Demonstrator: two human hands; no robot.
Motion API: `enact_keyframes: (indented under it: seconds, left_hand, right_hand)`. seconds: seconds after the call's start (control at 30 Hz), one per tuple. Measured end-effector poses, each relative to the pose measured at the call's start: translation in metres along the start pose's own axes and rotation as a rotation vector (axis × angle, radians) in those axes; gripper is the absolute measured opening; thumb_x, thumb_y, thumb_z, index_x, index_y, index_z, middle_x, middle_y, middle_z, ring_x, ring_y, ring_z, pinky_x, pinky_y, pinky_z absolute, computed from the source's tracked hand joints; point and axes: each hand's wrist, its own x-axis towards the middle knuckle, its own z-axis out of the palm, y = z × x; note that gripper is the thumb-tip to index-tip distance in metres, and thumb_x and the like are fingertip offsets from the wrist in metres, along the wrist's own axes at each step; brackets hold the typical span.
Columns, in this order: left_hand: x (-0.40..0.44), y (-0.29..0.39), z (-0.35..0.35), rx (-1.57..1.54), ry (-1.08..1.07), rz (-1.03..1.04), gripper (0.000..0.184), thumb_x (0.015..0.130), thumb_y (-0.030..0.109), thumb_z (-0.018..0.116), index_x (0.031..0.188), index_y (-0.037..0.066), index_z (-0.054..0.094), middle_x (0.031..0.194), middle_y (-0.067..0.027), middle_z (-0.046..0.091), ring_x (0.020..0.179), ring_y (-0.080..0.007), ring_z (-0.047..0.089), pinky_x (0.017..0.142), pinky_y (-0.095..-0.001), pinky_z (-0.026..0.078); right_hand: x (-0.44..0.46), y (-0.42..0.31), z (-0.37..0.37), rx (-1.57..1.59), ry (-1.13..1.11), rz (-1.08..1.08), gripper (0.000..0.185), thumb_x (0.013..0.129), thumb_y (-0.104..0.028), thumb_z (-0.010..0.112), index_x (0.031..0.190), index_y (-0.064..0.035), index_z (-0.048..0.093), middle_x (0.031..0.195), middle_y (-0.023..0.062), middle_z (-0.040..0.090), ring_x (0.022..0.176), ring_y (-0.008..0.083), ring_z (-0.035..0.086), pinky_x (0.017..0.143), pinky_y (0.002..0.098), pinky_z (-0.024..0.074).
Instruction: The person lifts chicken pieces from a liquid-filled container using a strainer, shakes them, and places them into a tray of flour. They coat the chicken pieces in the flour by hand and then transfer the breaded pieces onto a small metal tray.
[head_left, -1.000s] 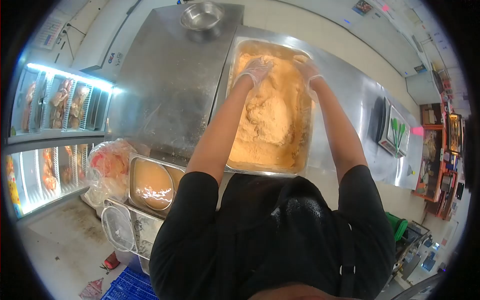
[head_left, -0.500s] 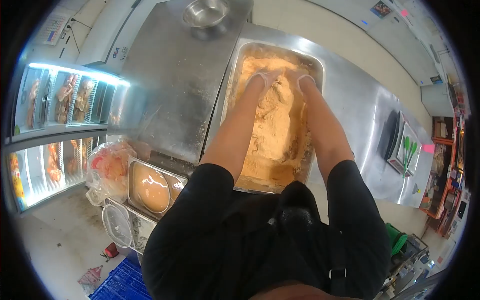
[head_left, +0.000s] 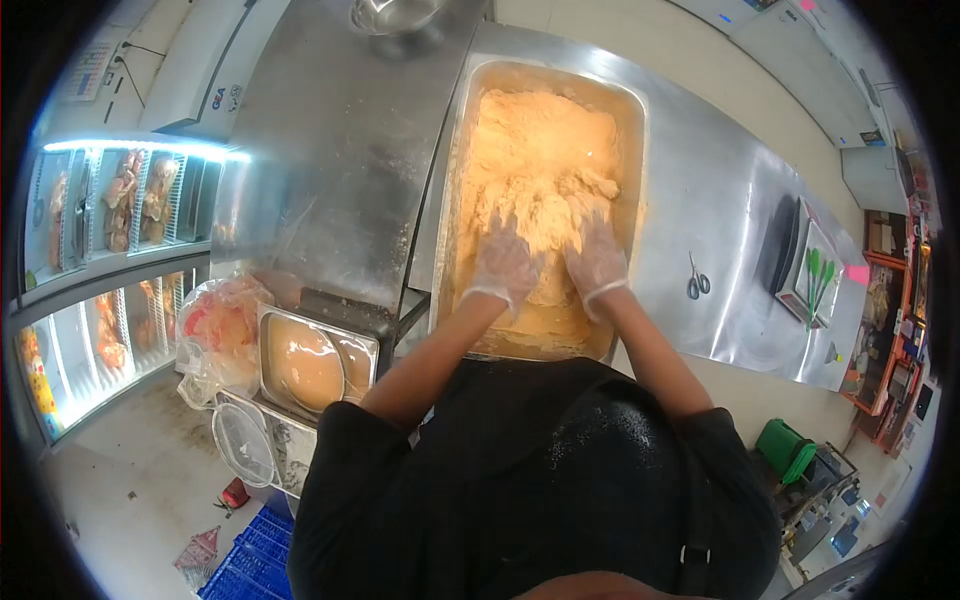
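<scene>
Evidently, the left hand (head_left: pixel 507 264) and the right hand (head_left: pixel 598 260), both gloved in clear plastic, were held open, with fingers spread and touching the powdery, pale orange heap (head_left: pixel 545 135). That heap was contained in a large, rectangular metal tray (head_left: pixel 631 140), which was supported by the shiny steel desk (head_left: pixel 710 200). Black-handled metal scissors (head_left: pixel 695 278) were seen lying to the tray's right, well apart from the hands.

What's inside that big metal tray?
The big metal tray holds a powdery orange heap, with the gloved left hand and gloved right hand touching it. Whatever lies under the heap is covered and can't be seen.
</scene>
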Motion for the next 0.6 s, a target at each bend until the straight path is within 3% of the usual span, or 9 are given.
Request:
enact_keyframes:
  seconds: [0.03, 0.13, 0.17, 0.23, 0.27, 0.37, 0.43, 0.57, 0.6]
  left_hand:
    - [-0.004, 0.005, -0.018, 0.085, -0.504, 0.037, 0.063, 0.102, 0.047, 0.039, 0.133, -0.006, 0.054, 0.131, -0.0248, 0.059, 0.14, -0.0369, 0.039, 0.119, -0.0521, 0.021]
    - [-0.019, 0.001, -0.029, -0.059, -0.56, 0.054, 0.06, 0.101, 0.045, 0.039, 0.125, -0.006, 0.059, 0.128, -0.0246, 0.061, 0.137, -0.0367, 0.041, 0.118, -0.0516, 0.023]
    - [-0.027, -0.001, -0.021, -0.058, -0.562, 0.058, 0.06, 0.101, 0.045, 0.039, 0.125, -0.006, 0.059, 0.128, -0.0246, 0.061, 0.137, -0.0367, 0.041, 0.118, -0.0516, 0.023]
    - [-0.048, -0.003, 0.013, -0.44, 0.018, -0.277, 0.074, 0.098, 0.053, 0.041, 0.138, -0.009, 0.045, 0.132, -0.0237, 0.06, 0.136, -0.0406, 0.043, 0.119, -0.0512, 0.023]
    - [-0.054, -0.004, 0.032, -0.442, 0.016, -0.277, 0.074, 0.098, 0.053, 0.041, 0.138, -0.009, 0.045, 0.132, -0.0237, 0.06, 0.136, -0.0406, 0.043, 0.119, -0.0512, 0.023]
    - [-0.067, 0.004, 0.046, -1.047, 0.051, -0.935, 0.086, 0.096, 0.061, 0.043, 0.146, -0.01, 0.034, 0.144, -0.024, 0.05, 0.139, -0.0385, 0.04, 0.117, -0.0489, 0.026]
    - [-0.055, 0.017, 0.002, -1.77, -0.02, -1.313, 0.066, 0.102, 0.05, 0.037, 0.149, 0.003, 0.038, 0.149, -0.0175, 0.047, 0.139, -0.0332, 0.041, 0.116, -0.0404, 0.03]
    - [-0.038, 0.017, 0.035, -1.891, -0.051, -1.289, 0.09, 0.095, 0.071, 0.035, 0.154, 0.003, 0.026, 0.158, -0.0144, 0.033, 0.144, -0.0283, 0.034, 0.112, -0.0451, 0.035]
    - [-0.032, 0.013, 0.06, -2.209, -0.088, -1.145, 0.078, 0.1, 0.061, 0.033, 0.154, 0.005, 0.029, 0.156, -0.0122, 0.037, 0.14, -0.027, 0.04, 0.111, -0.0425, 0.038]
  right_hand:
    - [-0.013, 0.009, 0.017, -0.021, -0.043, 0.044, 0.061, 0.096, -0.042, 0.054, 0.142, -0.0019, 0.046, 0.15, 0.0235, 0.04, 0.132, 0.04, 0.045, 0.111, 0.0447, 0.0378]
    - [-0.017, -0.003, -0.013, -0.102, -0.241, 0.044, 0.059, 0.096, -0.042, 0.053, 0.139, -0.0022, 0.049, 0.145, 0.0242, 0.045, 0.128, 0.04, 0.049, 0.108, 0.0449, 0.0403]
    - [-0.014, -0.011, -0.035, -0.16, -0.387, 0.0, 0.056, 0.096, -0.042, 0.053, 0.135, -0.0024, 0.053, 0.141, 0.0244, 0.049, 0.124, 0.0402, 0.052, 0.106, 0.0453, 0.0426]
    - [0.019, -0.005, -0.057, -0.1, -0.341, 0.069, 0.05, 0.096, -0.042, 0.054, 0.122, -0.0006, 0.06, 0.128, 0.0229, 0.059, 0.115, 0.0401, 0.059, 0.1, 0.0462, 0.0463]
    - [0.048, 0.015, -0.047, -0.196, -0.267, -0.052, 0.046, 0.095, -0.041, 0.055, 0.116, -0.001, 0.061, 0.122, 0.0214, 0.062, 0.111, 0.0385, 0.062, 0.098, 0.0458, 0.0471]
    - [0.121, 0.016, -0.063, -0.237, -0.232, -0.111, 0.046, 0.097, -0.043, 0.052, 0.116, -0.0024, 0.063, 0.11, 0.0191, 0.067, 0.107, 0.0349, 0.064, 0.095, 0.0458, 0.0476]
    - [0.178, 0.036, -0.032, -0.199, -0.354, 0.021, 0.049, 0.099, -0.046, 0.046, 0.122, -0.0056, 0.062, 0.113, 0.0185, 0.067, 0.108, 0.0341, 0.064, 0.096, 0.0454, 0.047]
    - [0.185, 0.02, -0.044, -0.016, -0.802, 0.086, 0.061, 0.103, -0.055, 0.032, 0.136, -0.0099, 0.057, 0.136, 0.0172, 0.059, 0.121, 0.0343, 0.058, 0.102, 0.0442, 0.0439]
    - [0.18, 0.02, -0.037, -0.018, -0.801, 0.083, 0.061, 0.103, -0.055, 0.032, 0.136, -0.0099, 0.057, 0.136, 0.0172, 0.059, 0.121, 0.0343, 0.058, 0.102, 0.0442, 0.0439]
